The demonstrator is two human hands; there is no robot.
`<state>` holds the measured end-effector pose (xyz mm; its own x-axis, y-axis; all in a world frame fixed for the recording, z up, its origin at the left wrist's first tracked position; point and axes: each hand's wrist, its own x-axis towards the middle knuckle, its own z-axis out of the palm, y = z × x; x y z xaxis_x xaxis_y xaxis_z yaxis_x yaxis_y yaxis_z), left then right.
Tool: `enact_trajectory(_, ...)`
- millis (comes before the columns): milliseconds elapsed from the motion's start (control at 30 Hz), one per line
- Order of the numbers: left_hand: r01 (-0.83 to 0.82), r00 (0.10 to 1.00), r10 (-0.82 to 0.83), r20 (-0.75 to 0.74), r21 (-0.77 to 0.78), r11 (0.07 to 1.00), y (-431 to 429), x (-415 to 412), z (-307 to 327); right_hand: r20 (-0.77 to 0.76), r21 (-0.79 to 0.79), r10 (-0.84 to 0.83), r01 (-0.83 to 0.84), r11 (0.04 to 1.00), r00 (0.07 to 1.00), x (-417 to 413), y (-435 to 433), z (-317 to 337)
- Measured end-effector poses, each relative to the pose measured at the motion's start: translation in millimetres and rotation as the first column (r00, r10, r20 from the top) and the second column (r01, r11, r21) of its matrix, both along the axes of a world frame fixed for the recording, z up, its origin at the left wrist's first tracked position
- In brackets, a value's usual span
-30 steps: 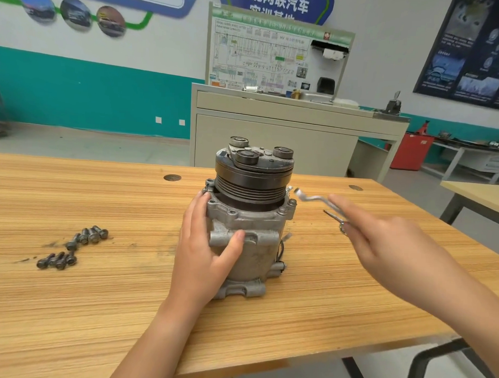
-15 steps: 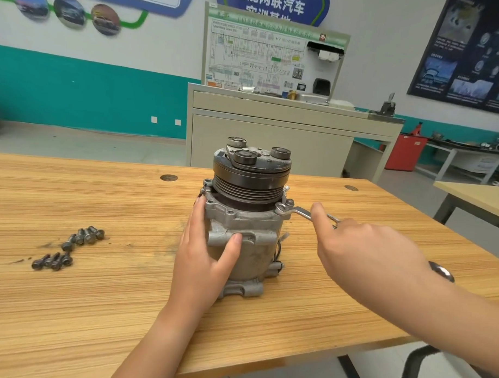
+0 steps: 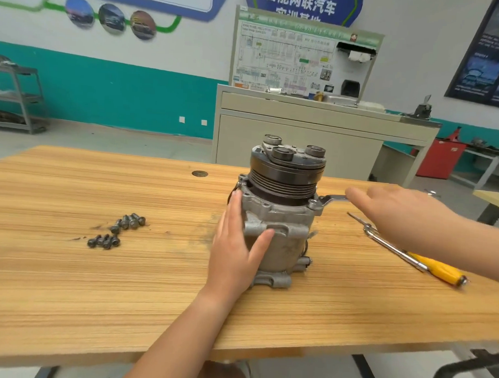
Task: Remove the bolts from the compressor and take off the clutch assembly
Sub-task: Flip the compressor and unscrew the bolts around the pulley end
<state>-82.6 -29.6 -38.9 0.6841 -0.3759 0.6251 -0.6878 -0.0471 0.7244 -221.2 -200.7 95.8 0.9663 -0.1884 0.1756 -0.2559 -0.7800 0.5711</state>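
Note:
The grey compressor (image 3: 280, 240) stands upright mid-table, with the black clutch assembly (image 3: 285, 173) on top. My left hand (image 3: 237, 247) clasps its body, fingers up the left side and thumb across the front. A silver wrench (image 3: 331, 199) sits on a bolt at the right flange (image 3: 315, 204). My right hand (image 3: 394, 213) lies over the wrench handle with fingers stretched along it; its thumb is hidden. Several removed bolts (image 3: 116, 232) lie in two small groups to the left.
A screwdriver with a yellow handle (image 3: 435, 270) lies on the wooden table (image 3: 126, 292) under my right forearm. A round hole (image 3: 200, 173) is in the tabletop behind the compressor. A beige cabinet (image 3: 301, 139) stands beyond the far edge.
My right hand brought the wrench down onto the right flange bolt and swung its handle away from me. The left hand stayed on the compressor. The screwdriver came into view.

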Motion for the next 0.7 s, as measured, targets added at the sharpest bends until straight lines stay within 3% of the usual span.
enact_trajectory(200, 0.082, 0.995, -0.086, -0.045, -0.075, 0.994, 6.4, 0.2, -4.3, 0.295, -0.076, 0.352, -0.346, 0.935, 0.888, 44.4, -25.1, -17.9)
enact_trajectory(300, 0.093, 0.995, -0.095, -0.027, -0.078, 0.993, 6.9, -2.0, -6.1, 0.408, -0.035, 0.359, -0.378, 0.925, 0.839, 46.9, -22.1, -19.3)
enact_trajectory(433, 0.053, 0.999, -0.053, 0.004, -0.096, 0.994, 3.8, -2.8, -7.3, 0.697, 0.122, 0.222, -0.417, 0.901, 0.682, 10.9, -4.9, -14.7)
enact_trajectory(467, 0.043, 0.999, -0.04, 0.026, -0.106, 0.993, 2.7, -3.2, -7.6, 0.697, 0.117, 0.228, -0.421, 0.9, 0.68, -0.8, 1.6, -14.8)
enact_trajectory(533, 0.026, 0.996, -0.015, 0.086, -0.133, 0.991, 0.3, -3.9, -7.6, 0.594, 0.113, 0.236, -0.371, 0.922, 0.769, -21.1, 14.9, -16.8)
enact_trajectory(600, 0.015, 0.99, 0.009, 0.142, -0.168, 0.986, -1.5, -4.4, -7.4, 0.375, 0.171, 0.085, -0.159, 0.972, 0.923, -31.2, 26.3, -18.1)
enact_trajectory(700, 0.02, 0.984, 0.022, 0.177, -0.229, 0.973, -2.3, -3.8, -7.9, 0.228, 0.122, -0.044, 0.016, 0.992, 0.973, -31.4, 29.1, -22.8)
